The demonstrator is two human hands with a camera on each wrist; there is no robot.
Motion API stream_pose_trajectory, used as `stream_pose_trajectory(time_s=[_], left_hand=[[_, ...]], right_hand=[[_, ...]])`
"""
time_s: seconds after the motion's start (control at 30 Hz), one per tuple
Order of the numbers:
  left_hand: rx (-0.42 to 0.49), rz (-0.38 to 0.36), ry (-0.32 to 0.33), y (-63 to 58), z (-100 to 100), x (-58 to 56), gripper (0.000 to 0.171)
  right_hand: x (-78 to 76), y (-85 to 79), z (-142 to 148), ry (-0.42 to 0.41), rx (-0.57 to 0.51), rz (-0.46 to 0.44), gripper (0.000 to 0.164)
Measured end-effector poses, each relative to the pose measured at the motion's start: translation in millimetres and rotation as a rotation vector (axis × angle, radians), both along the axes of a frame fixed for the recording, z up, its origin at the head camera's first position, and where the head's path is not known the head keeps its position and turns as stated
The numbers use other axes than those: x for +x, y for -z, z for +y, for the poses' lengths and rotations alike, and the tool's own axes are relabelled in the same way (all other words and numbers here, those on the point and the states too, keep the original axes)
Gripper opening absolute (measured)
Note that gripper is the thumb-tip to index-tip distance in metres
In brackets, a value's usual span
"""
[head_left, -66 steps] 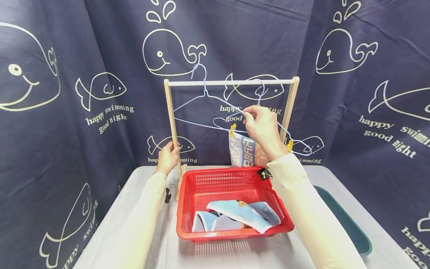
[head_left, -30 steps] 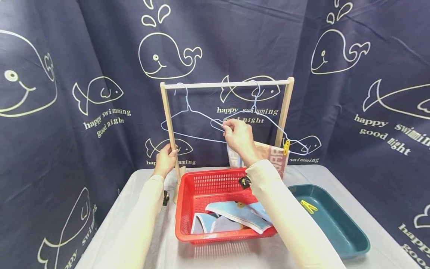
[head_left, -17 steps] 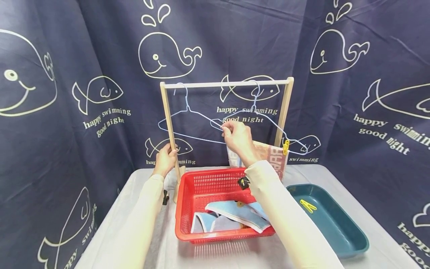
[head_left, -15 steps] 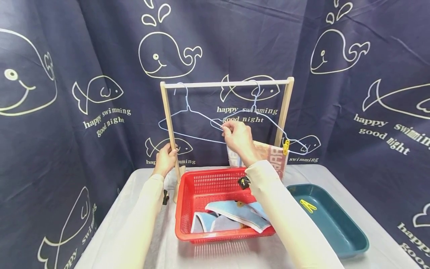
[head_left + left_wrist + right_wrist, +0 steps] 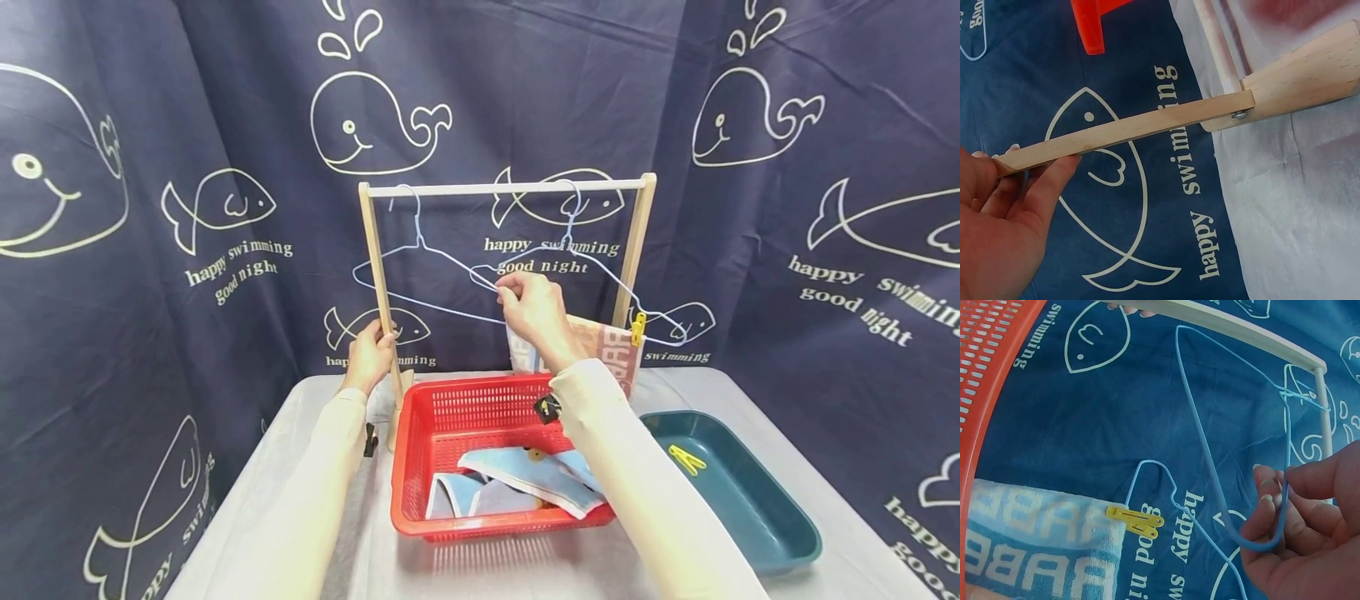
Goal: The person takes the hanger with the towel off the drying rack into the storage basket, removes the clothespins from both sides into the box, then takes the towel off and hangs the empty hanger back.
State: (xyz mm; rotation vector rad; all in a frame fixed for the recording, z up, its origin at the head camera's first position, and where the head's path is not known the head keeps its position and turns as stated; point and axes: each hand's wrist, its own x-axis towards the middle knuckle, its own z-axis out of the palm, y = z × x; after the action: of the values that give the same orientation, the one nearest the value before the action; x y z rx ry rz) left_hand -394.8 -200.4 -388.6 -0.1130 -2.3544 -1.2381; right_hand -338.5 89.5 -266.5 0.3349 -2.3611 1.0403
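Observation:
My left hand (image 5: 370, 358) grips the left post (image 5: 379, 275) of a small wooden clothes rack; in the left wrist view its thumb and fingers close around the post (image 5: 1135, 127). With my right hand (image 5: 536, 312) I pinch the right side of a light-blue wire hanger (image 5: 1199, 428). This hanger's hook (image 5: 417, 218) lies over the rack's top bar (image 5: 480, 189), near the left end, and nothing hangs from it. Further right, a second blue hanger (image 5: 567, 242) carries a patterned towel (image 5: 615, 354), fastened with yellow clothespins (image 5: 638, 329), one of them hidden in the head view.
A red plastic basket (image 5: 401, 475) stands in front of the rack with folded light-blue cloths (image 5: 532, 475) inside. To its right is a dark teal tray (image 5: 780, 517) holding a yellow clothespin (image 5: 687, 459). A navy whale-print curtain (image 5: 480, 100) surrounds the white-covered table (image 5: 255, 500).
The right hand has moved left and down with the hanger, whose raised hook now sits on the bar. Over the last second almost nothing has moved. The left hand has stayed on the post.

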Motion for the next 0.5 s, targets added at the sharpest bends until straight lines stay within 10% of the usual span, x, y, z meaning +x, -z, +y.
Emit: stream_pose_trajectory(time_s=[0.5], left_hand=[[0.02,-0.002,0.014,-1.1,0.4,1.3,0.026]], right_hand=[[0.9,3.6,5.9,-0.008,0.027,0.003,0.02]])
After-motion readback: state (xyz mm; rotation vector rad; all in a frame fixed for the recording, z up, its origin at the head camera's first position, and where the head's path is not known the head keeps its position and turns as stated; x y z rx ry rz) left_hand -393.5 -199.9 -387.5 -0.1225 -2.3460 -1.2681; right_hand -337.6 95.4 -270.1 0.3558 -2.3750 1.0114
